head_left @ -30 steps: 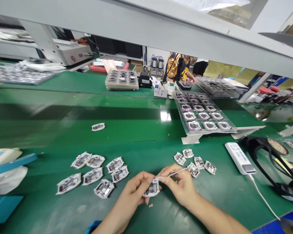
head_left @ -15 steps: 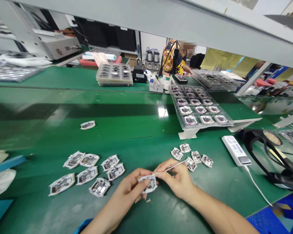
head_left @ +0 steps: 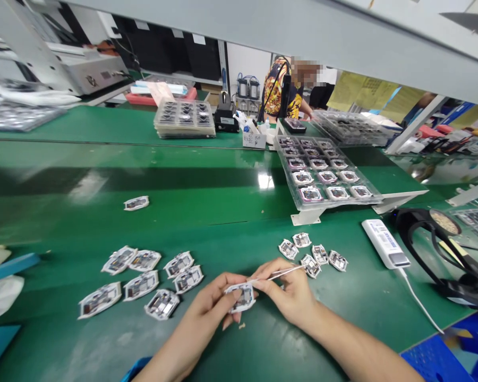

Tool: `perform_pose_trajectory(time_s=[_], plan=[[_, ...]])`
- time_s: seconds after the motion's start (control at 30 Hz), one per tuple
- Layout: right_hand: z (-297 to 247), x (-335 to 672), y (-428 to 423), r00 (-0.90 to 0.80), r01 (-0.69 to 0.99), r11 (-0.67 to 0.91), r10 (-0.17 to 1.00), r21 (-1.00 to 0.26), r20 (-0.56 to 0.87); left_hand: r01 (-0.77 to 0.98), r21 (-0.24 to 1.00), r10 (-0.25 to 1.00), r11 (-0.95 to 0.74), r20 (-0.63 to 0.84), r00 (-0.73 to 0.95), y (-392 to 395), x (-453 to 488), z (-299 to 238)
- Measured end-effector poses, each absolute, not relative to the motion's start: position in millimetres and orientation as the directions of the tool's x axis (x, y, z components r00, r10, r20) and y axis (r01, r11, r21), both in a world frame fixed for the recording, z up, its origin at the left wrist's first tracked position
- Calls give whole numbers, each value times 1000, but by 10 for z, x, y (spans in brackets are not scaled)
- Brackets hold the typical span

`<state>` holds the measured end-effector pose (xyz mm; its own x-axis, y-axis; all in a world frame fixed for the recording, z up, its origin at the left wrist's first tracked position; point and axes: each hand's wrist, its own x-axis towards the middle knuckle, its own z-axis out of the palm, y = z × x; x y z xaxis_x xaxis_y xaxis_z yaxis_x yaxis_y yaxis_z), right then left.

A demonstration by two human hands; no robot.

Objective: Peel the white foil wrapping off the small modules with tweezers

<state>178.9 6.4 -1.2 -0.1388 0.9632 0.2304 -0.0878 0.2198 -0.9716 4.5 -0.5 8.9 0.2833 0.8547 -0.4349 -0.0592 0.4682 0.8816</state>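
Observation:
My left hand [head_left: 213, 305] pinches a small white-framed circuit part [head_left: 242, 296] just above the green mat. My right hand [head_left: 289, 294] grips thin metal tweezers [head_left: 283, 272], whose tips rest at the part's top edge. To the left lies a group of several similar parts [head_left: 143, 278] on the mat. A smaller cluster of such parts [head_left: 313, 254] sits just beyond my right hand. One lone part [head_left: 136, 203] lies farther back on the green belt.
A clear tray [head_left: 366, 200] of parts stands on a white bracket at the right. A white device with a cable [head_left: 384, 243] and a black ring lamp [head_left: 442, 249] lie to its right. Another person [head_left: 287, 93] works across the belt. More trays [head_left: 184, 118] stand behind.
Both hands stayed on the part and tweezers, with only slight finger shifts. The view drifted a little, so everything slid left in the picture.

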Motion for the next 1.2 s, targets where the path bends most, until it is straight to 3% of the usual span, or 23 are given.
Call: perform_pose_trajectory(time_s=[0.27,0.53,0.83,1.2], plan=[[-15,1799,67,-197,85,432,891,-898,410,-99,857,844,506,-468,261,7,63,103],[-59,1759,41,-140,27,385,915,-923,377,-205,827,847,524,-481,227,2,78,58],[-47,1790,86,-128,135,438,897,-889,423,-78,923,886,377,-335,321,-24,15,-94],[67,1723,57,-74,257,715,685,-650,725,202,936,899,289,-338,278,327,-122,-135]])
